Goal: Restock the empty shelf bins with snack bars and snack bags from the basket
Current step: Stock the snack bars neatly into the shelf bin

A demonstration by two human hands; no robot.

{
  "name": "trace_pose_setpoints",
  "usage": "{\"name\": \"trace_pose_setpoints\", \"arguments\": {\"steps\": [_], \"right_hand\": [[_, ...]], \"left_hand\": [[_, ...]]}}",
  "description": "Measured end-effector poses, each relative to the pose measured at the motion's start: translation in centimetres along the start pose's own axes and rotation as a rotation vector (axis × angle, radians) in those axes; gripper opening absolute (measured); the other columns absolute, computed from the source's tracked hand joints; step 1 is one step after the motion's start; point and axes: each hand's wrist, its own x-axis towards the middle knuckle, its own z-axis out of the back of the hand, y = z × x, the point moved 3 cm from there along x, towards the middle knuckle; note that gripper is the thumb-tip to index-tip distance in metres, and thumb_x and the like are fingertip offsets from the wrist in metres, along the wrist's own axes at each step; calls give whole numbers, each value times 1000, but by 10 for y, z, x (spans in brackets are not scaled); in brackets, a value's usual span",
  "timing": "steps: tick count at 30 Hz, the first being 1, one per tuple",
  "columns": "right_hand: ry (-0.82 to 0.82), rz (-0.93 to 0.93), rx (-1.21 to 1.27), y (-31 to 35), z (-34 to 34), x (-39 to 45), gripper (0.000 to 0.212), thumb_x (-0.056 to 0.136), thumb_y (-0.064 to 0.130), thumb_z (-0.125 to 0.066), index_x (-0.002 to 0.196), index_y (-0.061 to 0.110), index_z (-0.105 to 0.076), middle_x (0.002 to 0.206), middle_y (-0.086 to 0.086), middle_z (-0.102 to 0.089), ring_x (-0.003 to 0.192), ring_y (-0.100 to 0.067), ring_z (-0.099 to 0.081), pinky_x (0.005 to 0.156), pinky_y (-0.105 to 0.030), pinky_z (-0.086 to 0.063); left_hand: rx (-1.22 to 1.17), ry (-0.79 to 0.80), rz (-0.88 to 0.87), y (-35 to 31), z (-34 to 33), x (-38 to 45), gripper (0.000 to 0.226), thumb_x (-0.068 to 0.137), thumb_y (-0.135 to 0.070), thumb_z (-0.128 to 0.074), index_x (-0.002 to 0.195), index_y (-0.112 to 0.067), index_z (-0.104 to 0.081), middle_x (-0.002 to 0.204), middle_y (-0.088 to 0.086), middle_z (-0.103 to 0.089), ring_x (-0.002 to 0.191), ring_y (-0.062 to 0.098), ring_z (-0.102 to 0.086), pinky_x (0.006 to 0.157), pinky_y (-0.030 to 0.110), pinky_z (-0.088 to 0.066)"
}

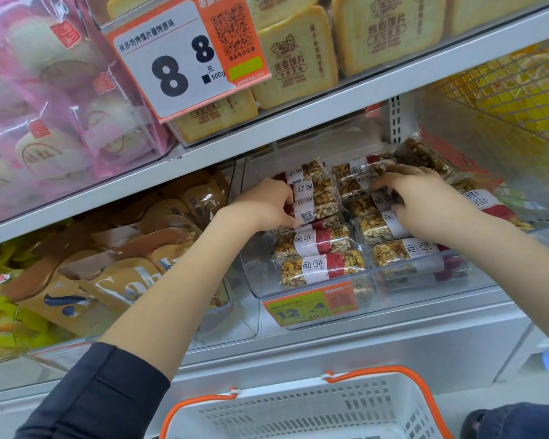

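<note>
Both hands, left (268, 202) and right (422, 198), rest on binned snack bars (322, 267).

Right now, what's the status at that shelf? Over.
Left hand grips snack bars in the clear bin. Right hand rests curled on the right stack. White basket waits below. Nothing in the way.

Snack bars (322, 267) are filling the clear bin (298, 296) nearly to its front lip, leaving only a low opening under the shelf edge (298, 122) above. Both forearms are occupying that opening, and the white basket (314, 413) is sitting below.
</note>
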Motion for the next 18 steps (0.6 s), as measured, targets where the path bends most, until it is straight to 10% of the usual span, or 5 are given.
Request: {"name": "trace_pose_setpoints", "arguments": {"steps": [10,18], "right_hand": [[-38,323,-150,36,10,-11,38,90,10,-46,110,35,-66,131,0,-51,124,-25,-35,106,-44,-26],[215,265,-337,52,-14,3,64,92,9,-36,145,45,-24,154,-3,-26,138,-27,-21,111,-47,-21]], "left_hand": [[-8,-64,-20,-2,4,-7,44,84,-28,-70,122,-16,-51,116,4,-55,100,20,-56,81,33,-52],[28,-98,46,-1,7,-8,34,85,-29,-67,114,-13,-57,106,4,-57,89,21,-58,67,30,-48]]}}
